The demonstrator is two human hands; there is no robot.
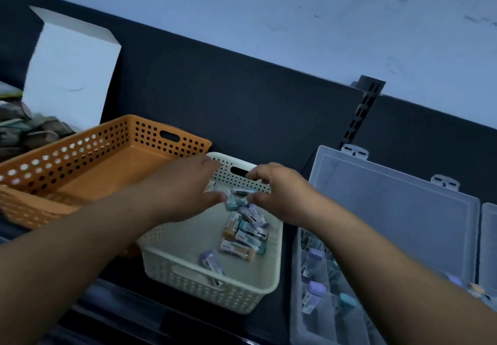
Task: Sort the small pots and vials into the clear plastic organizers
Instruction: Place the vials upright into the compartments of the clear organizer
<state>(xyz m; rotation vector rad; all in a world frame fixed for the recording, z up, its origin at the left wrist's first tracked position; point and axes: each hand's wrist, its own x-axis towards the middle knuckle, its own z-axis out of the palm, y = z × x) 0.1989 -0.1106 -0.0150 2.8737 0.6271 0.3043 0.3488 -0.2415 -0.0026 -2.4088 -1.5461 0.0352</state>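
A cream perforated basket (212,288) stands in the middle and holds several small labelled vials (246,227) with purple, teal and orange caps. Both my hands reach into its far end. My left hand (188,186) lies with its fingers stretched out along the far wall, its thumb beside a teal-capped vial (231,204). My right hand (281,192) is curved, with forefinger and thumb apart around a vial (243,191) and no visible contact with it. To the right lies a clear plastic organizer (297,285) with its lid (392,210) open; its compartments hold several vials.
An orange perforated basket (88,156) sits to the left, touching the cream one. Behind it stand a white open carton (72,67) and a heap of packets (24,126). A dark back panel and slotted rail (361,110) rise behind. A second clear organizer (488,237) shows at the right edge.
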